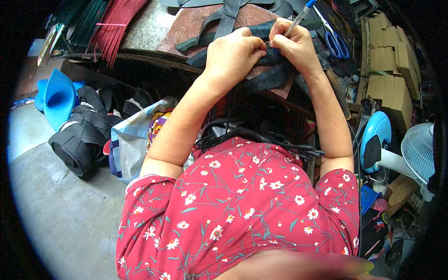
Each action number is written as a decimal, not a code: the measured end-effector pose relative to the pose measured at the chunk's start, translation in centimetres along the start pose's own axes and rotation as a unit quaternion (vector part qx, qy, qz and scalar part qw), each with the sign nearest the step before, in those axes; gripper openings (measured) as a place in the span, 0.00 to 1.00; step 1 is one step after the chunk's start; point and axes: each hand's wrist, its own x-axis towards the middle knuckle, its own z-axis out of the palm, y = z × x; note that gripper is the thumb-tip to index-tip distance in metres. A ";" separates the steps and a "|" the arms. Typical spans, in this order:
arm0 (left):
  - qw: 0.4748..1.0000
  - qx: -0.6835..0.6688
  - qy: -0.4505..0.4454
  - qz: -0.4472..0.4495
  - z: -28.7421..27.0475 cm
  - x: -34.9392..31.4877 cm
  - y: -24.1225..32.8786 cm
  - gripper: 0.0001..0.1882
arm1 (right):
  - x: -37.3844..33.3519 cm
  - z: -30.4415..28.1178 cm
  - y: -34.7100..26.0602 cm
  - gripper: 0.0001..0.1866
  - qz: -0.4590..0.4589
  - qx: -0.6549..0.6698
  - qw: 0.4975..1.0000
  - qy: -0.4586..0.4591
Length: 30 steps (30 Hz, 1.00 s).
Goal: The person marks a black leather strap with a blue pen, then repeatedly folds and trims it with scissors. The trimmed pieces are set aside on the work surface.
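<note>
My left hand (233, 55) is closed over the near edge of the worktable, thumb and fingertips pinched on a black strip of material (272, 58). My right hand (296, 45) is closed beside it, a clear pen (299, 19) with a blue end jutting up from between its fingers. The right fingertips also meet at the black strip; the exact grip there is hidden. Dark cloth-like pieces (267, 80) hang just below both hands. Beyond the hands, black crossed straps (228, 19) lie on a reddish-brown board (181, 31).
Blue-handled scissors (337, 45) lie right of my right hand. Bundled red strips (113, 28) sit at the table's far left. Black rolls (74, 149) and a cloth bag (128, 140) stand on the floor at left. Cardboard boxes (389, 93) and a fan (417, 149) are at right.
</note>
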 end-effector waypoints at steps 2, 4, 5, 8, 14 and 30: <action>1.000 0.005 0.005 0.004 0.3 -0.2 -0.1 0.08 | -0.1 0.0 0.2 0.06 0.048 -0.003 0.999 0.016; 1.000 0.016 0.008 0.006 -0.1 -0.2 0.2 0.08 | -0.2 0.3 0.2 0.06 0.025 0.002 0.999 0.022; 1.000 0.024 0.008 0.005 -0.1 -0.2 0.2 0.08 | -0.2 0.4 0.2 0.06 0.004 -0.004 1.000 0.024; 0.999 0.047 0.021 0.014 -0.2 -0.3 0.8 0.07 | 0.1 0.0 0.1 0.06 -0.023 0.017 0.999 -0.025; 0.995 0.092 0.021 0.034 -0.2 -0.7 1.5 0.07 | -0.1 -0.1 -0.1 0.06 -0.017 0.018 1.000 -0.013; 0.987 0.112 0.091 0.073 -0.2 -1.6 2.3 0.09 | -0.2 -1.0 0.3 0.05 0.023 0.333 0.934 0.126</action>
